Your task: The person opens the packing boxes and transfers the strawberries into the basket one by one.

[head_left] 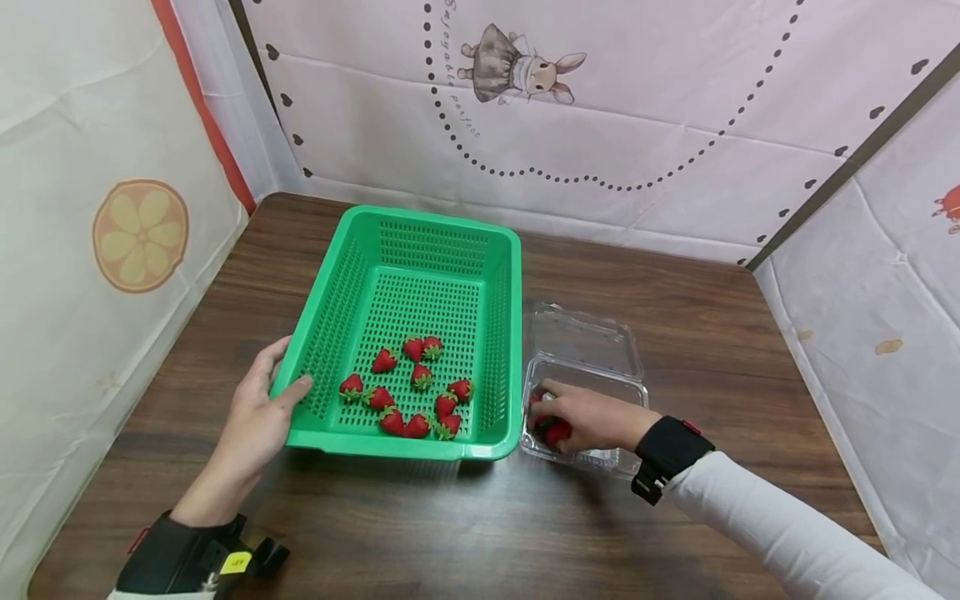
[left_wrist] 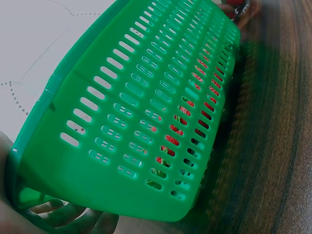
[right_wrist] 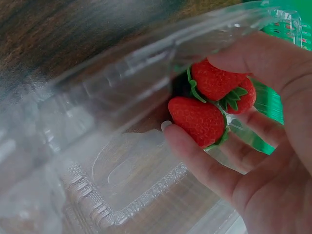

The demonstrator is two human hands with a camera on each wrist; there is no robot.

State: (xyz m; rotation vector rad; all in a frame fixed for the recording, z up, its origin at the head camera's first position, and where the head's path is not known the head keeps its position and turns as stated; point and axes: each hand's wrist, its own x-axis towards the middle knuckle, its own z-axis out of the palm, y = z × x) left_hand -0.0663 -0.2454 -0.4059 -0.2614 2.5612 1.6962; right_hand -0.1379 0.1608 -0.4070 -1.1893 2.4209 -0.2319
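Note:
My left hand grips the left rim of a green plastic basket, thumb over the edge. In the left wrist view, its fingers curl under the rim of that basket. Several strawberries with green leaves lie in the near part of the basket. My right hand reaches down into a clear plastic clamshell box, its fingers curled round strawberries. From the right wrist, three strawberries show between the thumb and fingers.
The box's transparent lid lies folded back on the far side. Basket and box stand side by side on a dark wooden table. Printed cloth walls close off the back and both sides.

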